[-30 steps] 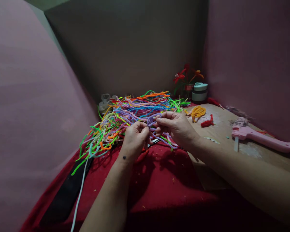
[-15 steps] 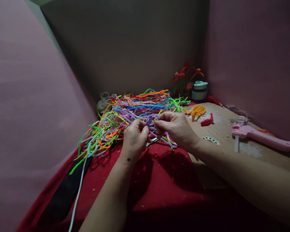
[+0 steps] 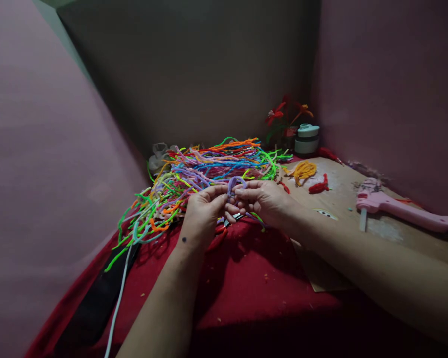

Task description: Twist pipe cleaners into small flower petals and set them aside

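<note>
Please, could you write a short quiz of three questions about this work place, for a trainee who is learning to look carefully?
1. True or false: the left hand and the right hand both hold the purple loop.
2. What does the pink glue gun lie on?
A) the heap of coloured stems
B) the brown sheet
C) the black flat object
3. Fill in: the pale green container stands beside red and orange ____.

Key: 1 true; 2 B; 3 flowers.
</note>
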Tool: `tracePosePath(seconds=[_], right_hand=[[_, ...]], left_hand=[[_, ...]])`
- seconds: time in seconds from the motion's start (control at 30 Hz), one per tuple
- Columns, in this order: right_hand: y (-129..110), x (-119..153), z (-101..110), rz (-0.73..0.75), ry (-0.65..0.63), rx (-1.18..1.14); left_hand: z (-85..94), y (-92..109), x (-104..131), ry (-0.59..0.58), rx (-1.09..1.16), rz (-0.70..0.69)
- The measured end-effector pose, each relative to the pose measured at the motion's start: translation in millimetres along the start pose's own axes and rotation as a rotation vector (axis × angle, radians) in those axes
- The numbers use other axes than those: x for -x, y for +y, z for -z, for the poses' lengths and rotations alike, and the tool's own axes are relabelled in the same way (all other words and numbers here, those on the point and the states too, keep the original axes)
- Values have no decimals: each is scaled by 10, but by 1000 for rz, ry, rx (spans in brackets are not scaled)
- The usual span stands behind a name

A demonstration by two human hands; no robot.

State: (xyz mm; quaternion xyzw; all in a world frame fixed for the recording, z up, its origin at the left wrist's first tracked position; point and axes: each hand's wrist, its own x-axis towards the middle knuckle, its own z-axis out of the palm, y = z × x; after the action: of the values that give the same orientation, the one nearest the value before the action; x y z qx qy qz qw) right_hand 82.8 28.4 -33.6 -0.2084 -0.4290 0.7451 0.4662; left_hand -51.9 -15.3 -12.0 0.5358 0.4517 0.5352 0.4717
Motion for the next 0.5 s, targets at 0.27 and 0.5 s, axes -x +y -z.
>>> tracePosePath(seconds=[0.27,0.5], right_hand=[[-71,-16,12,88,-2,64],[-76,-28,3,152,137,-24]], left_hand=[[-42,29,18,19,-131,52],[41,109,26,-93,-382,183]])
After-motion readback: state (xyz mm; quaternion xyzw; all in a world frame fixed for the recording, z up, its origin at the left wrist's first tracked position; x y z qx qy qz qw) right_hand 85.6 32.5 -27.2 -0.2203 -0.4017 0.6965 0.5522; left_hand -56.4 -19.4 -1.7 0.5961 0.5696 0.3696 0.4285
